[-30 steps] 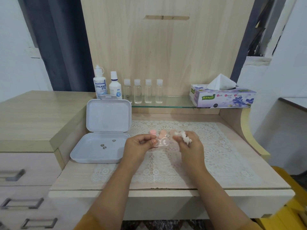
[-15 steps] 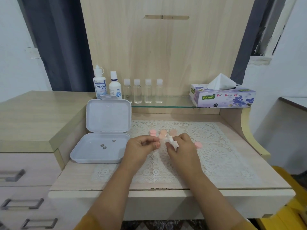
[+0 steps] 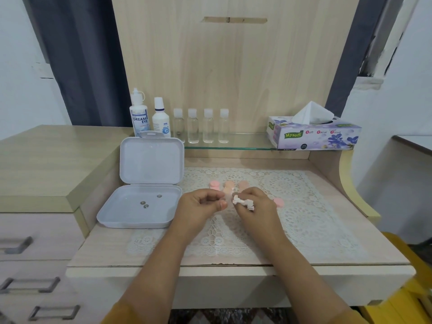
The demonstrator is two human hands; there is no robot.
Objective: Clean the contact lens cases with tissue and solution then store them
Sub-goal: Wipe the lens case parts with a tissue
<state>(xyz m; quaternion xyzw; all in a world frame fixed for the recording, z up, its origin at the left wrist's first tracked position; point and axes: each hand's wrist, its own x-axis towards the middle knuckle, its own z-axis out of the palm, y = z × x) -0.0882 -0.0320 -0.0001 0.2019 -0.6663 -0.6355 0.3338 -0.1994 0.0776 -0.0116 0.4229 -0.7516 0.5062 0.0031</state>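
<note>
The contact lens case [image 3: 228, 199] I am working on is mostly hidden between my two hands, just in front of the row of pink caps; it is clear plastic, and I can only make out a pale sliver of it in the gap. My left hand [image 3: 201, 205] has its grip curled, finger and thumb pinching the case's left end. My right hand [image 3: 253, 204] has its grip clamped on a crumpled wad of white tissue [image 3: 243, 202], which sits against the case's right side, though I cannot tell whether it is inside a well. Three pink caps [image 3: 228, 186] lie on the lace mat [image 3: 304, 206] just behind my knuckles, partly covered by them, and a fourth pink cap [image 3: 278, 202] peeks out just right of my right hand. Left of my left hand, on the bench [image 3: 374, 253], the white storage box [image 3: 140, 206] stands open with its lid upright; its tray holds three small round grey items, too small to identify. Behind the box stand the Dream Eye solution bottle [image 3: 139, 115], a second white bottle [image 3: 160, 119] and four small clear bottles [image 3: 200, 126] on a glass shelf [image 3: 245, 142], with the Mysoft tissue box [image 3: 313, 134] at the shelf's right end. My forearms run out of view at the lower edge.
</note>
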